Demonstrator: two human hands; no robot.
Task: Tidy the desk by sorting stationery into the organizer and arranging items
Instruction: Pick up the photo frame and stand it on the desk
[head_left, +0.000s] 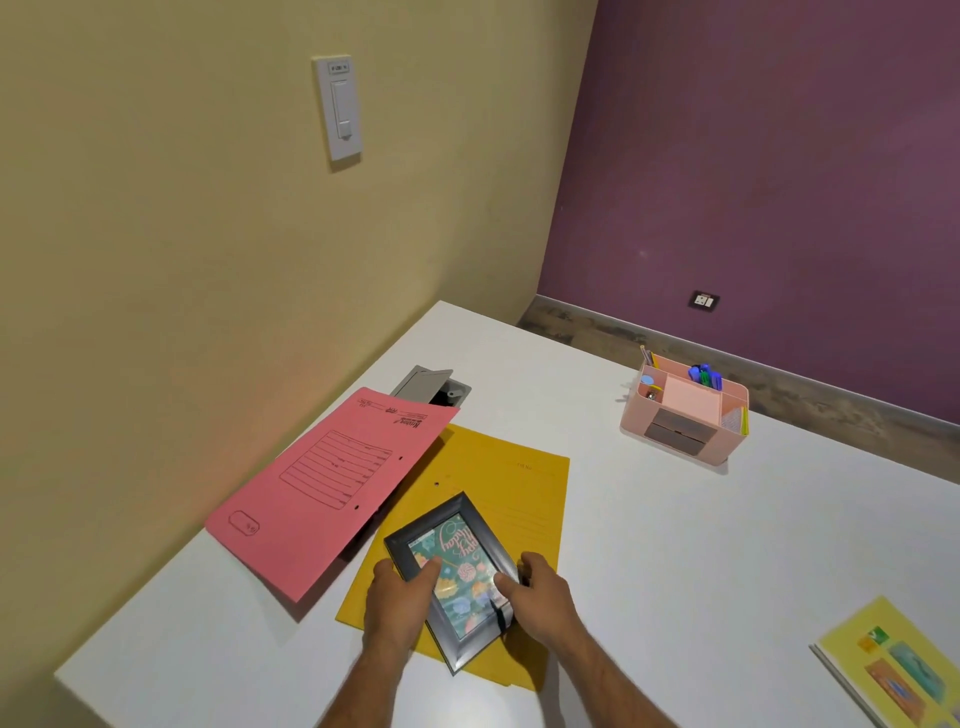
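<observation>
**While both hands clamp the frame, folders sit under it**

With your left hand (397, 597) on the left edge of the picture frame (454, 579), the thumb lies over the front glass and the other fingers are hidden behind the frame's edge. Your right hand (540, 590) grips the right edge the same way: thumb on the glass, fingers curled round the side. Both hands hold the frame; neither is free.

Frame is dark grey, with a teal floral card inside; the lettering reads upside down from your view. It sits tilted, near corner pointing toward you, over the yellow folder (514, 499). Can't tell if its underside touches the folder or is lifted just off it.

Yellow folder lies flat on the white desk (675, 571). Pink folder (322, 493) sits to its left, overlapping the yellow one's left edge, with its right side raised off the desk and a shadow under it. Its far corner reaches the grey cable hatch (431, 387), lid propped open.

Pink organizer (685, 415) stands well apart at far right of the desk, near the purple wall. Blue and green pens (705, 375) stand in a back compartment, pencils in the back left corner, small items in the left slot, two dark drawers in front.

Yellow booklet (898, 670) lies at the near right edge, partly cut off.
</observation>
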